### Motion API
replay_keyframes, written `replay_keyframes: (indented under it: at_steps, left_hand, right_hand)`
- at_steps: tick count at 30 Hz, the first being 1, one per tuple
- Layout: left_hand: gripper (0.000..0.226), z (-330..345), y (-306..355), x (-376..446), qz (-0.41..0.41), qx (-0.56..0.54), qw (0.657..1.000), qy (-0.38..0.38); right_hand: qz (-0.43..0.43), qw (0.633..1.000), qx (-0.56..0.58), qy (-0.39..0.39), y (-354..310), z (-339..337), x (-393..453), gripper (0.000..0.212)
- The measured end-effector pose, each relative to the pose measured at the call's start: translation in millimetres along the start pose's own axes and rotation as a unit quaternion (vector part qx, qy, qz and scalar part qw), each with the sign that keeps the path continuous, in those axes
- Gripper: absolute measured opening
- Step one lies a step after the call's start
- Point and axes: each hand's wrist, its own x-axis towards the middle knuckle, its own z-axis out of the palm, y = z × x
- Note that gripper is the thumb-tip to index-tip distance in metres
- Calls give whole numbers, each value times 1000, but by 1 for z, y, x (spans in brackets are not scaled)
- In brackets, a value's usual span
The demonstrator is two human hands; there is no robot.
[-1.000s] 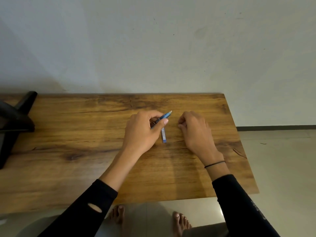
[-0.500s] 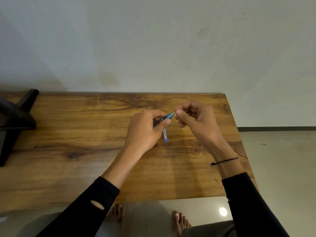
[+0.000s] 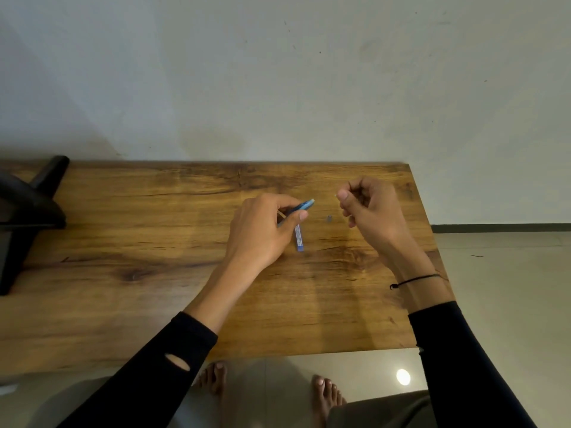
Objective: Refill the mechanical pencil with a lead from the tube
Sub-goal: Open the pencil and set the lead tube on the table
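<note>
My left hand (image 3: 262, 233) grips a blue mechanical pencil (image 3: 304, 206) and holds it slanted above the table, its back end pointing up and right. The blue-and-white lead tube (image 3: 299, 239) lies on the wooden table (image 3: 154, 273) just below that hand's thumb. A small grey piece (image 3: 329, 218), like a cap, rests on the table between my hands. My right hand (image 3: 372, 211) is raised to the right of the pencil. Its thumb and fingers are pinched on a tiny pale piece (image 3: 336, 196) that is too small to identify.
A black stand (image 3: 27, 217) occupies the table's left end. The table's back edge meets a pale wall. Its right edge drops to a tiled floor (image 3: 509, 288). My bare feet (image 3: 327, 393) show below the front edge.
My right hand has pulled away from the pencil's back end, moving right with its fingers pinched. The small grey piece is now uncovered on the table. The left hand has barely moved.
</note>
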Motion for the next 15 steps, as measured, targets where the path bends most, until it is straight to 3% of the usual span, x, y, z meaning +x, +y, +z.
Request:
replay_keyframes:
  at_steps: [4, 7, 10, 15]
  left_hand:
    - [25, -7, -10, 3, -17, 80, 997, 14]
    - [26, -7, -15, 4, -36, 153, 987, 31]
    - [24, -6, -19, 5, -46, 200, 977, 52]
    - [28, 0, -27, 5, -41, 233, 970, 58]
  right_hand:
    - [24, 977, -208, -31, 17, -9, 2, 16]
    - [32, 957, -286, -33, 22, -3, -1, 10]
    - [36, 956, -292, -9, 19, 0, -2, 14]
    - [35, 976, -210, 47, 12, -5, 1, 16]
